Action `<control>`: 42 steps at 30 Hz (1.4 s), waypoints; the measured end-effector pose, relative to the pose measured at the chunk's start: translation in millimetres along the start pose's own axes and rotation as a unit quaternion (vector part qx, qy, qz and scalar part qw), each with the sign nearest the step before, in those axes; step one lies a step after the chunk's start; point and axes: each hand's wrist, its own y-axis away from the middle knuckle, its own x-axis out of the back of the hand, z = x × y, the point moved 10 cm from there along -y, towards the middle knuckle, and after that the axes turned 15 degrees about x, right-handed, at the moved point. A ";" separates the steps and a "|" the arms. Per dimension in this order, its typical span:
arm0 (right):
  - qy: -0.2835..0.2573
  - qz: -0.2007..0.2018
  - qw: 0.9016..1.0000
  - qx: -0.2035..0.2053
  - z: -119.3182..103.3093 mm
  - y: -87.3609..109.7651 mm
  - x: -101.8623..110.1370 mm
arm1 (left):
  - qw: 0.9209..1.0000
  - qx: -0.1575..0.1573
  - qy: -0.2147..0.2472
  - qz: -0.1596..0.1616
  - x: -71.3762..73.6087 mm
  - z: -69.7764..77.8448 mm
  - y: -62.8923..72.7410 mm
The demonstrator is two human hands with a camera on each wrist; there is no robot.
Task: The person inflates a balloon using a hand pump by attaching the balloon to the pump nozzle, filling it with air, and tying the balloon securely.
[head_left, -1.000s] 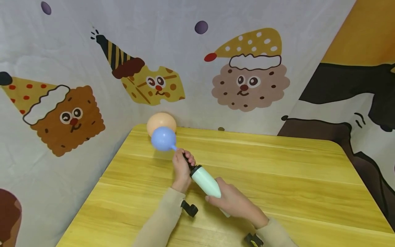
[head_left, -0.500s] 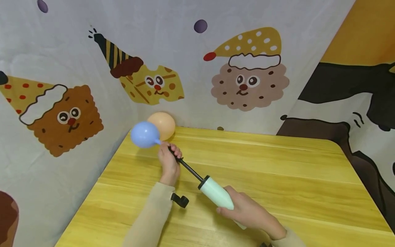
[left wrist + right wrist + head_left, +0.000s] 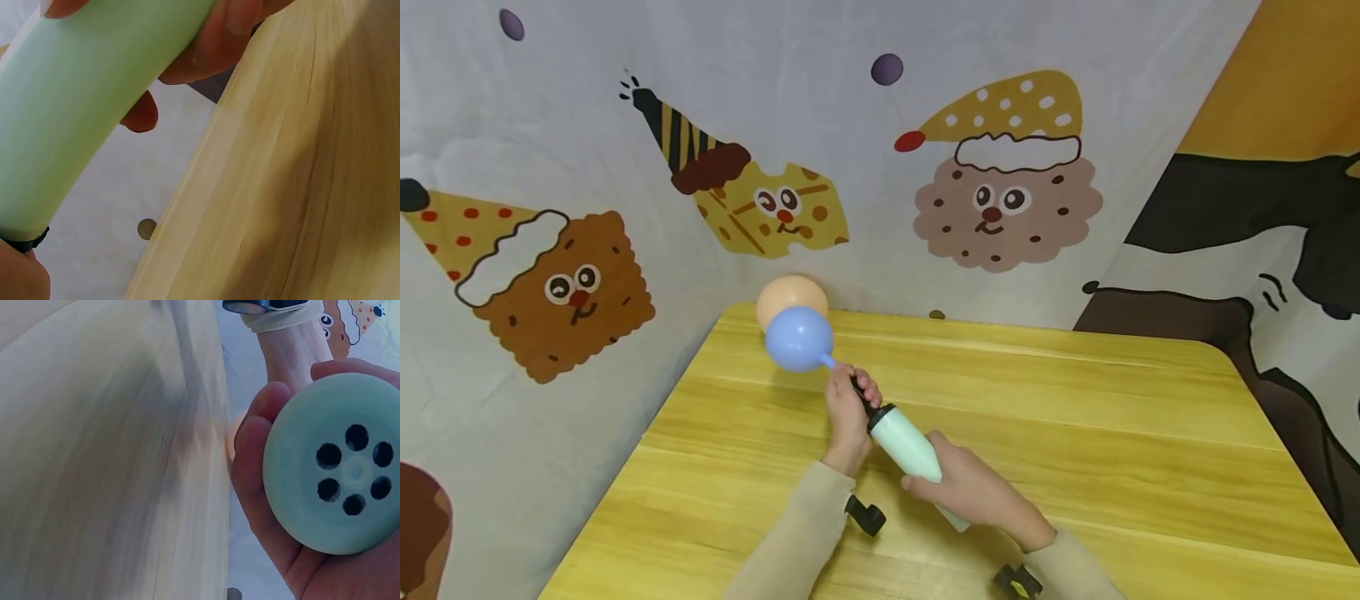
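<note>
In the head view my left hand (image 3: 848, 417) grips the black handle end of a mint-green balloon pump (image 3: 906, 443). A blue balloon (image 3: 798, 338), partly inflated, sticks out past that hand with its neck at the fingers. My right hand (image 3: 977, 487) holds the pump's green barrel, which sits close up against the black end. The left wrist view has the smooth barrel (image 3: 94, 106) large at upper left, fingers wrapped about its upper part. Round holes mark the pump's flat base (image 3: 353, 531) in the right wrist view, the right hand's fingers curled around it.
A peach balloon (image 3: 784, 292) rests at the back left of the wooden table (image 3: 1075, 433), partly covered by the blue one. Behind the table hangs a pale cloth (image 3: 865, 167) printed with cartoon food figures. Black mounts (image 3: 867, 517) are strapped at both wrists.
Half a second ago the pump was drawn apart, showing its black rod; now the barrel and handle are together again. The left hand and blue balloon came back right, the balloon slightly bigger than at first.
</note>
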 end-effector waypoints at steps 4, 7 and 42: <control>-0.001 -0.001 1.000 -0.002 1.0 -0.6 -1.2 | 1.000 -0.002 0.005 -0.001 1.9 0.6 -0.7; -0.004 -0.001 1.000 -0.004 -0.4 0.7 -2.4 | 1.000 -0.006 0.015 0.003 5.7 6.3 -2.4; 0.000 -0.001 1.000 -0.013 0.7 -2.2 4.4 | 1.000 0.006 -0.001 -0.016 -5.4 -0.8 -3.0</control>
